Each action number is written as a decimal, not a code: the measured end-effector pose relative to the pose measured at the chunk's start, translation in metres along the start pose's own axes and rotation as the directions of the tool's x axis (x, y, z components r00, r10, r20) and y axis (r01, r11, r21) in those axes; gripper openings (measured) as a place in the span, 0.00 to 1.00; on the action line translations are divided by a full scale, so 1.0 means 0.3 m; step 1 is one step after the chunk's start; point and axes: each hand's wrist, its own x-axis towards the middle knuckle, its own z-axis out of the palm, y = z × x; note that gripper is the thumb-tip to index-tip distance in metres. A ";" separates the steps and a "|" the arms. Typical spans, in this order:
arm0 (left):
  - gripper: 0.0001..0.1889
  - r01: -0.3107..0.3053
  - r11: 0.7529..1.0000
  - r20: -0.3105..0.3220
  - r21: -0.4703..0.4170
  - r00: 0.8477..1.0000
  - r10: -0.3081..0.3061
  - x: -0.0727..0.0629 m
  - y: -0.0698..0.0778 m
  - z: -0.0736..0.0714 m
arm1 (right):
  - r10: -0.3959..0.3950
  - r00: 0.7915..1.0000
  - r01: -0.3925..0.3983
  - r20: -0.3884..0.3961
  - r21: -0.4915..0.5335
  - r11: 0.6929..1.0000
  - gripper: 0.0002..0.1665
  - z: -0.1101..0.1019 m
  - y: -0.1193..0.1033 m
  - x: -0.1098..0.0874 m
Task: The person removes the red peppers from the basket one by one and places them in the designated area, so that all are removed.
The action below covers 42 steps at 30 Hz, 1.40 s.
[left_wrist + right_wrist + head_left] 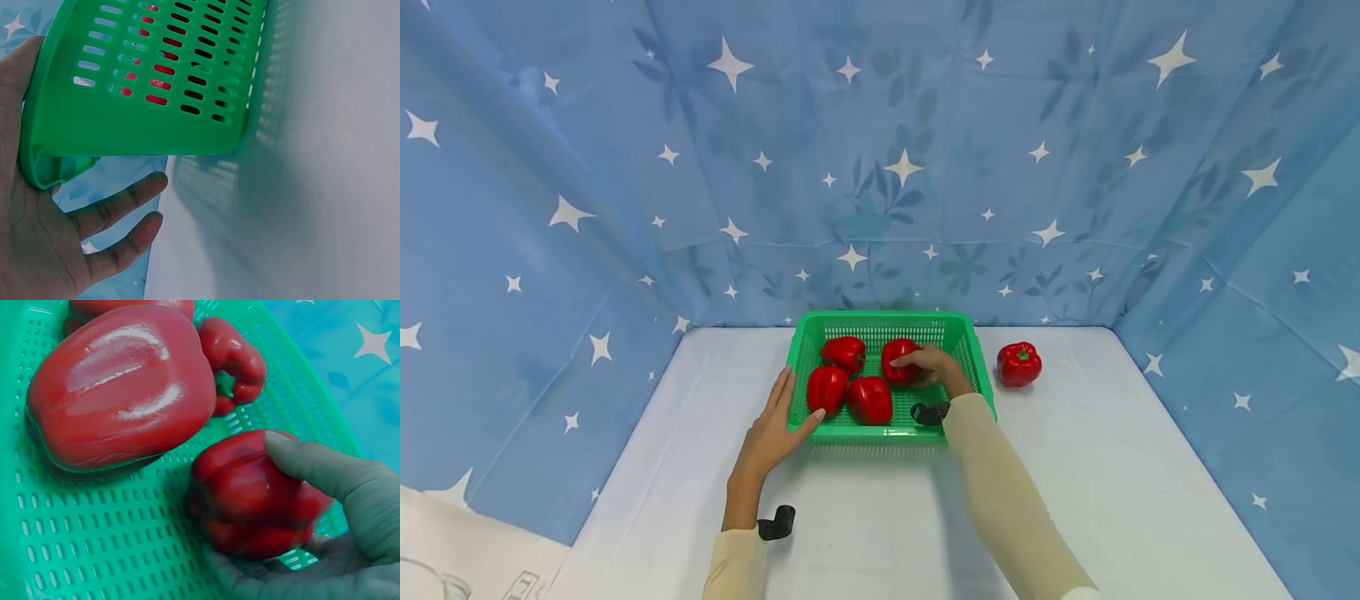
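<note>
My right hand (pixel 931 367) grips a red bell pepper (pixel 898 361) inside the green basket (pixel 887 433), thumb over its top and fingers beneath in the right wrist view. To its left in the basket lie more red bell peppers: one at the back (pixel 844 354), one by the left wall (pixel 827 390) and one near the front (pixel 870 401). My left hand (pixel 772 437) rests at the basket's front left corner, fingers straight along the left side and thumb on the front rim. From the left wrist view, two of its fingers (pixel 134 195) extend below the rim, outside the basket wall.
Another red bell pepper (pixel 1018 364) sits on the white table (pixel 1075 467), just right of the basket. A blue star-patterned curtain (pixel 880 167) rises behind the table and along both sides. Wrist cameras show as small black parts at both wrists.
</note>
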 end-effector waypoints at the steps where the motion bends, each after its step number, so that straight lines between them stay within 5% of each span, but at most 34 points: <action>1: 0.50 0.000 1.000 0.002 -0.003 1.000 0.000 0.000 0.001 0.000 | 0.007 1.000 -0.007 0.005 -0.009 1.000 0.49 -0.003 -0.002 -0.001; 10: 0.50 -0.005 1.000 0.004 -0.009 1.000 0.005 -0.001 0.004 -0.002 | 0.056 0.997 -0.053 0.045 -0.070 0.996 0.51 -0.028 -0.042 -0.029; 22: 0.50 -0.012 0.999 -0.007 -0.030 1.000 0.012 0.003 -0.001 0.008 | 0.007 0.996 0.000 0.084 -0.076 0.997 0.56 -0.078 -0.083 -0.057; 42: 0.50 -0.005 1.000 -0.001 -0.012 1.000 0.005 0.004 -0.004 -0.001 | -0.199 0.969 0.201 0.144 -0.004 0.979 0.52 -0.100 -0.128 -0.125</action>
